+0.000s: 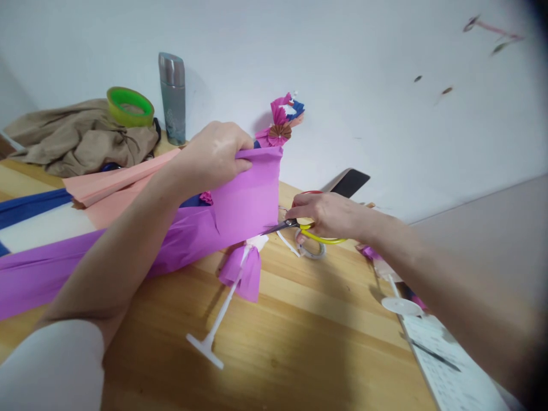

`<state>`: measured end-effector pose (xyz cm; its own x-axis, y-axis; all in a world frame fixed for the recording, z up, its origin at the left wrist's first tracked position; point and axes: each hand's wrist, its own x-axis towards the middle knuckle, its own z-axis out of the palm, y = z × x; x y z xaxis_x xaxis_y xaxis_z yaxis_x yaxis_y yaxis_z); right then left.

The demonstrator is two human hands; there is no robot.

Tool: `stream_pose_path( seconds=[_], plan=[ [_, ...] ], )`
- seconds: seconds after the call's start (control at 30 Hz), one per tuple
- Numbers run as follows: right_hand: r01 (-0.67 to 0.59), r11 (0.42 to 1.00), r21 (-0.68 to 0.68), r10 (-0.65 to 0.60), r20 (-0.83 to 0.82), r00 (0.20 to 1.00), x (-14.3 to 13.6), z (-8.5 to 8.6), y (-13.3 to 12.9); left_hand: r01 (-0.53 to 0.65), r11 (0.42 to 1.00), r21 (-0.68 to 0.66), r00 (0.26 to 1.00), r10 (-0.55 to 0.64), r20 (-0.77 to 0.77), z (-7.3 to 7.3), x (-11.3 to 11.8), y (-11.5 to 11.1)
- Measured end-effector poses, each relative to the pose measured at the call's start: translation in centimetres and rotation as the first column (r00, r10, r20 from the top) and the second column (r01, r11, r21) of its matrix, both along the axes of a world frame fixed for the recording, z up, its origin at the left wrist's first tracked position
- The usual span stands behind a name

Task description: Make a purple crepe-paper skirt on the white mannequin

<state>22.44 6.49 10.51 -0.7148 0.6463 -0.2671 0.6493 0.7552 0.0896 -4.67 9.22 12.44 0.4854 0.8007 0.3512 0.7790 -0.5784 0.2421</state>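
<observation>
My left hand (222,154) pinches the top edge of a long purple crepe paper sheet (250,194), which stands upright at its end and trails off to the left. In my right hand (329,216) is a pair of scissors (321,237) with red and yellow handles. Their dark blades point left and lie at the lower right corner of the paper. Whether they touch it I cannot tell. Just below lies a white plastic stand (222,311) with a purple paper skirt (246,271) around its upper end.
A roll of clear tape (311,246) and a phone (349,182) are near the scissors. Behind stand a grey bottle (173,103), a green tape roll (131,108) on brown cloth (77,137), and a paper-decorated figure (280,123). Peach paper (124,182) lies left; a printed sheet (449,365) and pen lie right.
</observation>
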Motion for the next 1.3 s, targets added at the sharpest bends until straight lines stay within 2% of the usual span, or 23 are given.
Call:
stream_pose_path(
  seconds=[0.3,0.47,0.73,0.93,1.17,1.3],
  plan=[
    [0.027,0.998,-0.063,-0.029,-0.026,0.999,-0.3,0.1,-0.4,-0.012,1.000,-0.017,1.000,0.012,0.006,0.0,-0.1,-0.1],
    [0.032,0.999,-0.020,-0.033,-0.053,0.998,0.5,0.1,-1.0,-0.081,0.996,-0.031,0.996,0.082,0.034,0.1,-0.1,-0.3],
    [0.024,0.999,0.048,-0.019,-0.101,0.995,1.3,-0.9,-1.9,-0.126,0.991,-0.049,0.992,0.127,0.021,0.1,-0.1,-0.6],
    [0.103,0.993,-0.049,-0.109,-0.139,0.984,1.4,-0.9,-2.2,-0.097,0.994,-0.042,0.992,0.100,0.072,-0.3,-0.2,-0.2],
    [0.101,0.990,-0.099,-0.112,-0.106,0.988,1.5,-0.1,-1.9,-0.026,0.997,-0.071,0.994,0.034,0.101,-0.3,-0.2,-0.1],
    [0.115,0.986,-0.124,-0.127,-0.087,0.988,1.4,0.2,-1.7,0.004,0.999,-0.045,0.990,0.002,0.140,-0.3,-0.3,-0.2]
  ],
)
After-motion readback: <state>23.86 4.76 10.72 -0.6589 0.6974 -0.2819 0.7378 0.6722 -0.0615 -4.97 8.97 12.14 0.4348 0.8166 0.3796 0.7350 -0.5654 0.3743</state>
